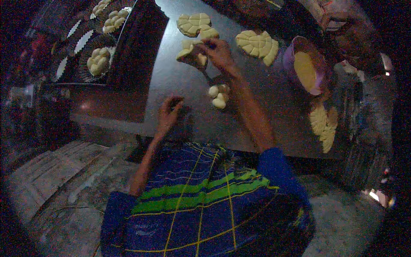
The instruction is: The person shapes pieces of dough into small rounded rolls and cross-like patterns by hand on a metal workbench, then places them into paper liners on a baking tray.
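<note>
Right hand (218, 53) is closed on a cut dough piece (188, 52) far across the dark desk (180, 81). Left hand (170, 112) rests curled, empty. Dough judged soft, light, easily deformed; best pinched gently at the edges.

brightness: pretty dim overall, with a heavy blue-purple cast and grainy noise everywhere
brightest bits: the pale dough pieces (194, 24) just beyond the right hand (219, 53) and the small dough balls (218, 95) between both hands
light source: can't really tell; a faint sheen on the dark table (180, 81) beside the left hand (169, 112)
shadows: far corners go nearly black, fisheye vignette
edges: lines bend toward the rim
sharpness: soft, hands slightly smeared
</note>
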Tool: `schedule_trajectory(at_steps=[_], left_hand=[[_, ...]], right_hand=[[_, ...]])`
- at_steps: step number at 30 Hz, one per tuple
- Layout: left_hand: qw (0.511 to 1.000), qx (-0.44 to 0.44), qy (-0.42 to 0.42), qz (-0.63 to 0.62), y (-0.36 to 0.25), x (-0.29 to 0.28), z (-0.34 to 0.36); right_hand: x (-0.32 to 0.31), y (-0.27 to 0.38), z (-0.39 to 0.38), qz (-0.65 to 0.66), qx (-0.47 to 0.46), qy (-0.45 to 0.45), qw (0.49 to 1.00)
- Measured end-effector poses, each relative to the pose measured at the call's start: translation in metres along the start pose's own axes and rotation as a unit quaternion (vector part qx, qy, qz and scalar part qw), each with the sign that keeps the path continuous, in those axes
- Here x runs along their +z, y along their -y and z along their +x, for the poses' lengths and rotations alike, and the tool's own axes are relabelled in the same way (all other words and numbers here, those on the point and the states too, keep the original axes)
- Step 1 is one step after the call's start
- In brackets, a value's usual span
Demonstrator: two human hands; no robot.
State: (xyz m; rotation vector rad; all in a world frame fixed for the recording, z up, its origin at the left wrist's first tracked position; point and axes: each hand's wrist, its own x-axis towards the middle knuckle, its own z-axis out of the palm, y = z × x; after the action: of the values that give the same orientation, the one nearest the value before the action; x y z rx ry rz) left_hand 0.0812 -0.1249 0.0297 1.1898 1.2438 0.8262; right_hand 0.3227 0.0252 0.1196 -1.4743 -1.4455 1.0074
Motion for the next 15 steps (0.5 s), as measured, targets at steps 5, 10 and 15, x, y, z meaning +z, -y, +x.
schedule_trajectory(at_steps=[5, 10, 15], left_hand=[[0.981, 0.116, 0.071, 0.137, -0.054, 0.056, 0.009], [0.941, 0.118, 0.130, 0.291, -0.027, 0.076, 0.035], [0.949, 0.098, 0.128, 0.272, -0.032, 0.076, 0.030]], right_hand=[[-0.055, -0.029, -0.050, 0.267, 0.077, -0.110, 0.954], [-0.089, 0.007, -0.112, 0.359, 0.099, -0.264, 0.890], [-0.111, -0.008, -0.178, 0.295, 0.160, -0.323, 0.885]])
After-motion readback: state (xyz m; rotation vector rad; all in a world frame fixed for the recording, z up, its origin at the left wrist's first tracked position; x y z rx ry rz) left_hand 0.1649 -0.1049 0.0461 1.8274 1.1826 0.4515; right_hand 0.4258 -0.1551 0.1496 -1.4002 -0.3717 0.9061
